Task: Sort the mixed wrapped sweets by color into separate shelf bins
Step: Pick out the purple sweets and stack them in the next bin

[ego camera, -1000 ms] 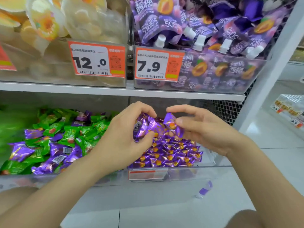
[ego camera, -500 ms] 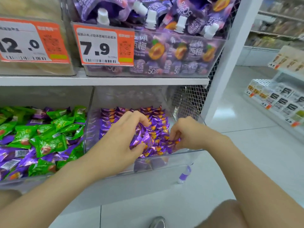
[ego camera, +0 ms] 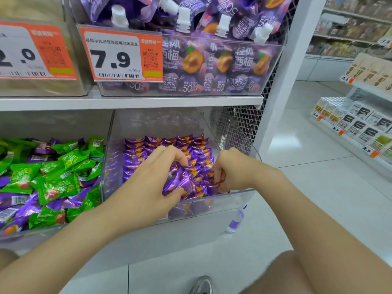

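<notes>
Both hands are down in the clear bin (ego camera: 233, 199). The left hand (ego camera: 148, 187) clutches a little bunch of purple sweets (ego camera: 179, 183) between thumb and curled fingers, while the right hand (ego camera: 236, 170) is pinching one purple wrapper (ego camera: 218, 184) right at the front wall. Neat purple rows (ego camera: 169, 143) fill that bin, and the neighbouring bin on the left has a green-and-purple mix (ego camera: 53, 179).

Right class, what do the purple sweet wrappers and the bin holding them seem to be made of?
The purple sweet wrappers: likely metallised plastic film, glossy; they crinkle and glint. The bin: clear rigid plastic, probably acrylic; sweets show through its front wall.
</notes>
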